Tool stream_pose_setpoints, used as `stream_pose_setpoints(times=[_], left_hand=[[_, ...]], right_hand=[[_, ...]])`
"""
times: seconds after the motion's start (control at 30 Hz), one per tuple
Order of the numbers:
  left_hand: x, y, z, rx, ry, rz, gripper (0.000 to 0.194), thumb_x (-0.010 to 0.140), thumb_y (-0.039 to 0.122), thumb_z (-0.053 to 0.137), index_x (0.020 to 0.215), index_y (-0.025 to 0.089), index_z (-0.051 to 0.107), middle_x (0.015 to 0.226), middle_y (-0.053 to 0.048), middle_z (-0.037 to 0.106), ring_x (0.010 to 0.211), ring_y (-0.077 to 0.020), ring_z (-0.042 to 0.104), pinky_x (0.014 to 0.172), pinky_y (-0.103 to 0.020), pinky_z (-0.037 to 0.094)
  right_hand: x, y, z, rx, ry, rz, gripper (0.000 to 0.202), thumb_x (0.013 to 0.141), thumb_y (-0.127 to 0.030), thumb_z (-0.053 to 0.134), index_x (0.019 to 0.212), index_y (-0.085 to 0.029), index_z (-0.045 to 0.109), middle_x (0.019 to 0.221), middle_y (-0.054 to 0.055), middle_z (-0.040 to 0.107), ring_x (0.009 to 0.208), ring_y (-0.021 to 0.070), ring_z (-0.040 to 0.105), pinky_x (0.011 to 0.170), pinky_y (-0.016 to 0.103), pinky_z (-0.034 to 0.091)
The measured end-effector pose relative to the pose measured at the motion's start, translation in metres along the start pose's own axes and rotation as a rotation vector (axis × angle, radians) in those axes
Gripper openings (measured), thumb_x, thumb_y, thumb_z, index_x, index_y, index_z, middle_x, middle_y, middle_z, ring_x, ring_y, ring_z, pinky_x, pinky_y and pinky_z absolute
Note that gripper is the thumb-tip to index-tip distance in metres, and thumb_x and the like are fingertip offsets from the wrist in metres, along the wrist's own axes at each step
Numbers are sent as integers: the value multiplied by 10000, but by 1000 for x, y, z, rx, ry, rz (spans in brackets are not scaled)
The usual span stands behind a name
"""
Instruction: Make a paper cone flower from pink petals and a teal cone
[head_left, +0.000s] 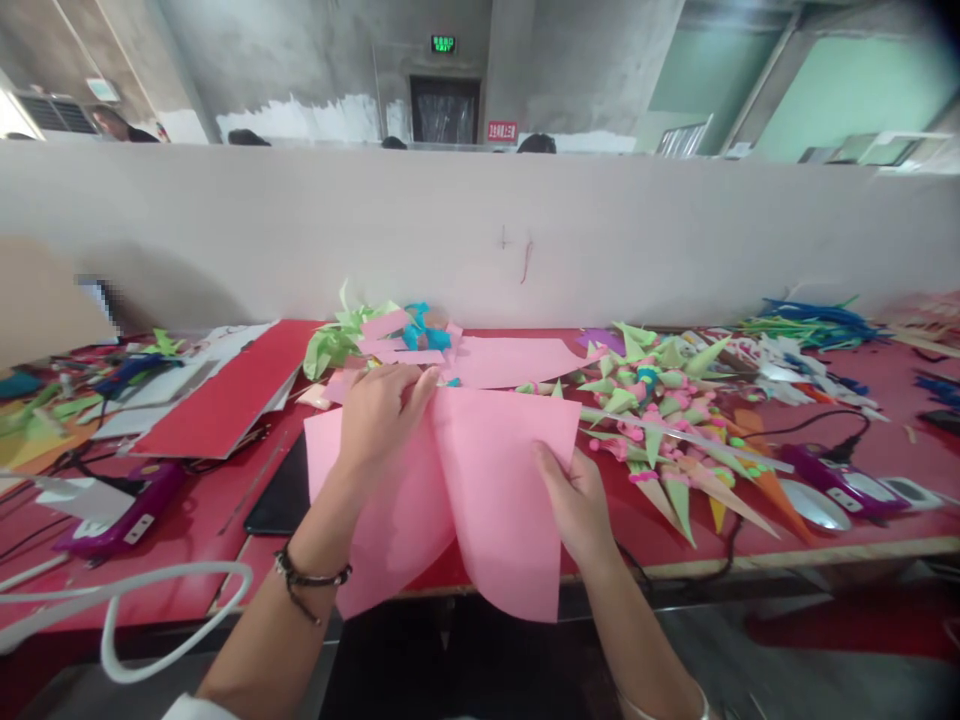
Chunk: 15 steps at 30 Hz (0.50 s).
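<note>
1. The right hand (577, 495) held the pink paper (502, 470) by its right side, thumb flat on the near face and the other fingers mostly hidden behind.
2. The left hand (382, 410) lay over the paper's far left part, fingers close together; whether they gripped it, I cannot tell.
3. The paper stood in front of the person, at the near edge of the tabletop (896, 425), its lower corners hanging past it. A bend ran down its middle, pointing away from the person, and the two halves flared apart towards the body. Each half's long axis ran near to far.
4. Behind it, a flat pink piece (517, 362) lay lengthwise from left to right.
5. On the red tabletop, a heap of small green, pink and orange paper cones (660, 430) spread to the right; a red board (225, 400) slanted at left.
6. A pale partition (337, 230) rose beyond, with a dark doorway (445, 110) and a green exit sign (443, 44) behind.
</note>
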<state>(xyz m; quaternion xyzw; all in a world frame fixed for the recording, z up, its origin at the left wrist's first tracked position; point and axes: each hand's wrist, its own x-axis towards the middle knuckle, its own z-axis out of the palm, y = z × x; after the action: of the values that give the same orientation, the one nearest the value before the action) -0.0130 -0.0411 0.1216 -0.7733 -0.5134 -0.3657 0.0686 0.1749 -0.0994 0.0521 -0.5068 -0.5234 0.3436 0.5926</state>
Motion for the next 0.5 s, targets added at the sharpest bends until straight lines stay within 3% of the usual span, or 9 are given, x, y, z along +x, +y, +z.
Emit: stream_pose_setpoints(times=[0.13,0.3,0.5], left_hand=[[-6,-4,6,-177,76,-61,301,827,313,424,575,161,491,540,30,482,528,-97,430,525,-219,304],[-8,-5,9,-355,55,-141,364,806,308,433,489,174,314,496,52,279,480,-78,286,477,-219,244],[-8,-7,12,-476,62,-171,351,789,288,425,496,179,267,507,51,226,488,-77,247,468,-217,219]], right_hand=[[0,8,2,40,24,44,282,790,-377,506,921,-158,627,927,68,670,875,222,609,733,316,485],[0,12,5,41,28,37,275,790,-360,503,917,-157,638,947,69,667,901,228,600,750,324,478],[2,13,9,-6,46,9,270,791,-348,494,885,-143,642,928,77,671,864,224,608,735,317,473]])
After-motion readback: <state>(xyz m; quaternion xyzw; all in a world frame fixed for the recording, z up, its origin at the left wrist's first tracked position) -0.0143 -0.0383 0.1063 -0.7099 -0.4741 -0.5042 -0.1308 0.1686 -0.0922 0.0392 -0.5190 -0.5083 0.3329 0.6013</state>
